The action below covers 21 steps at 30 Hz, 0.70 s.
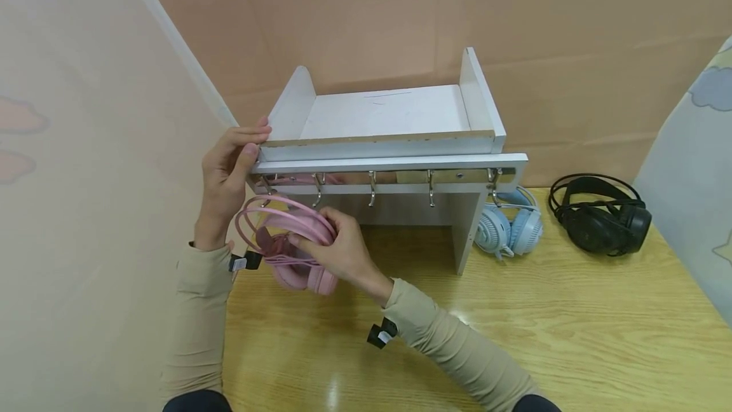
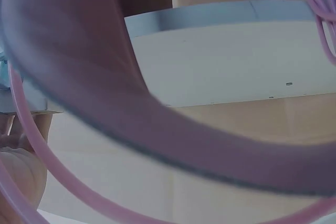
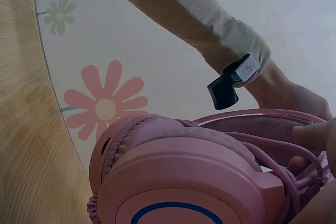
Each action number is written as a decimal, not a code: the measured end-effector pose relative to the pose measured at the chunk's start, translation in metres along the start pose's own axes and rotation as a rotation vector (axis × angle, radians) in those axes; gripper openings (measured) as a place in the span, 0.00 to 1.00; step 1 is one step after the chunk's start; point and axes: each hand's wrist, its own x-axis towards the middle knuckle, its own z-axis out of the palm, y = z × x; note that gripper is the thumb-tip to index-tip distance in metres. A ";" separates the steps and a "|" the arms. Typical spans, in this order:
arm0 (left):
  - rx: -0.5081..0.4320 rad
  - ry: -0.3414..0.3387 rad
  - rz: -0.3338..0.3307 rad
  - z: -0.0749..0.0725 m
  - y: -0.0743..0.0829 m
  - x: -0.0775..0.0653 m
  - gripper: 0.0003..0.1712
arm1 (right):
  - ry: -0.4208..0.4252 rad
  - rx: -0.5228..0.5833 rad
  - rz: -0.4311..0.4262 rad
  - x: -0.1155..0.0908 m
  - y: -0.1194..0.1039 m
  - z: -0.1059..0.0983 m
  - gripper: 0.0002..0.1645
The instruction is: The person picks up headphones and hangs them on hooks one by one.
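A pair of pink headphones (image 1: 294,224) hangs in the air below the left end of a white hook shelf (image 1: 389,163). My right hand (image 1: 345,250) grips them by the headband, with the thumb towards me. Their pink cable is bundled at the headband, and one ear cup with a blue ring fills the lower right wrist view. My left hand (image 1: 225,173) holds the shelf's left end, thumb at the front and fingers on the side panel. Metal hooks (image 1: 372,188) line the shelf's front rail; the headband's upper loop is close to the leftmost hook (image 1: 266,191).
Light blue headphones (image 1: 509,227) hang at the rail's right end. Black headphones (image 1: 606,215) lie farther right on the wooden table (image 1: 572,323). A pale wall panel (image 1: 114,177) stands close on the left, and brown paper (image 1: 389,18) covers the back.
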 end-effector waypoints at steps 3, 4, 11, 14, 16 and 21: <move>-0.002 0.004 -0.001 0.000 0.000 -0.001 0.12 | -0.008 -0.009 -0.016 0.000 0.001 0.000 0.18; -0.005 0.006 -0.003 0.000 0.000 -0.001 0.12 | -0.012 -0.011 -0.018 0.000 0.002 0.000 0.19; -0.008 0.012 -0.008 0.000 0.000 0.000 0.12 | -0.034 -0.022 -0.023 0.000 0.003 0.000 0.27; -0.001 0.012 -0.006 0.000 0.000 0.000 0.12 | -0.042 -0.022 -0.023 0.000 0.003 0.000 0.29; 0.005 0.012 -0.004 0.000 0.000 0.000 0.12 | -0.044 -0.021 -0.024 -0.001 0.004 0.000 0.30; -0.001 0.013 -0.007 0.000 -0.001 -0.001 0.12 | -0.054 -0.024 -0.033 -0.002 0.005 0.001 0.31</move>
